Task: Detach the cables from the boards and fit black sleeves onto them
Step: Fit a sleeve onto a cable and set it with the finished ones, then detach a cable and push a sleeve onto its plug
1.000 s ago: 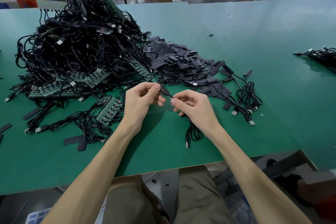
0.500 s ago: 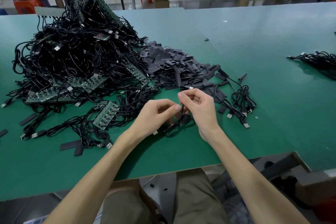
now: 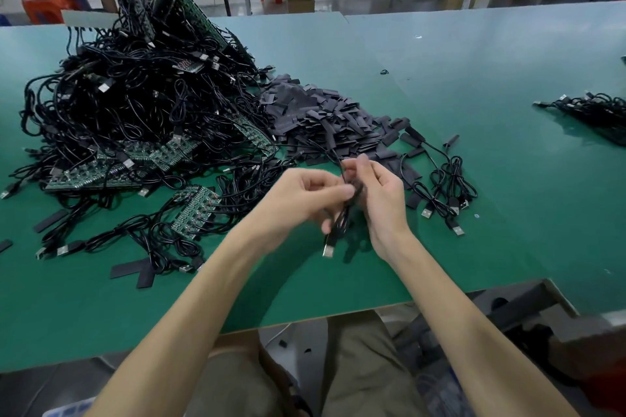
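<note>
Held a thin black cable (image 3: 342, 220) at frame centre, just above the green table (image 3: 474, 85). Curled the left hand (image 3: 298, 200) round its folded loops; pinched the strand higher up with the right hand (image 3: 384, 200), fingertips blurred. Left the USB plug (image 3: 328, 250) dangling below. Judged it light, limp, quick to tangle; best taken by the stiff end, not mid-loop. Could not tell whether a sleeve was on. Saw loose black sleeves (image 3: 321, 118) heaped at upper centre, boards (image 3: 193, 210) beneath a cable heap (image 3: 135, 95) at upper left.

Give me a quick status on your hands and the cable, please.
Left hand, right hand both pinching one coiled cable, USB plug dangling. Sleeve on it: blurred, cannot tell. Sleeve pile just beyond, nothing blocking.
</note>
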`<state>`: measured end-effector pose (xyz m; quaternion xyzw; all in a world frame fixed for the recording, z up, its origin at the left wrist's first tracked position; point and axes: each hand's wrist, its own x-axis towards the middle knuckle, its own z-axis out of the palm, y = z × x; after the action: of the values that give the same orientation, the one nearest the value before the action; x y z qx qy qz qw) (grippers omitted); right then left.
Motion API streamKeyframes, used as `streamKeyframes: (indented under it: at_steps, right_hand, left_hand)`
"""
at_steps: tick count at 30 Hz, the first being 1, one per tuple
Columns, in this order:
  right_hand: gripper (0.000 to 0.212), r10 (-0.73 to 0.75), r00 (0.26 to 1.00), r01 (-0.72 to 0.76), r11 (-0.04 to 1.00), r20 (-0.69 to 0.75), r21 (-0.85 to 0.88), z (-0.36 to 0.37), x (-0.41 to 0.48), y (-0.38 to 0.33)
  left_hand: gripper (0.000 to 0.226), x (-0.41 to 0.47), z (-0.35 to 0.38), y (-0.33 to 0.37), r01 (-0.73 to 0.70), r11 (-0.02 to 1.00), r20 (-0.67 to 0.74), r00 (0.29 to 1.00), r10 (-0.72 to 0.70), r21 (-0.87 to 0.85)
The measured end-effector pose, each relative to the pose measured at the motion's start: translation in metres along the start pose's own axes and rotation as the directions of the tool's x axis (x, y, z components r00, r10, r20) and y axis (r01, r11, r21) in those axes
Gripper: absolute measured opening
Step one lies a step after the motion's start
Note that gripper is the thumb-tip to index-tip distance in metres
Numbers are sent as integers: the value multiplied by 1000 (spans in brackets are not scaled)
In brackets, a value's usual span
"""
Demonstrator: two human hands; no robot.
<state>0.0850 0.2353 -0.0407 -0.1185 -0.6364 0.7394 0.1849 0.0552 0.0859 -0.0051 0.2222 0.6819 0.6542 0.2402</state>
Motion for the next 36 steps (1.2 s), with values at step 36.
streamKeyframes:
  at_steps: [36]
  right_hand:
    - [22, -71, 980, 125, 944, 184, -306, 3, 0, 6]
  left_hand:
    - [26, -29, -38, -13, 99, 647, -516, 698, 496, 756]
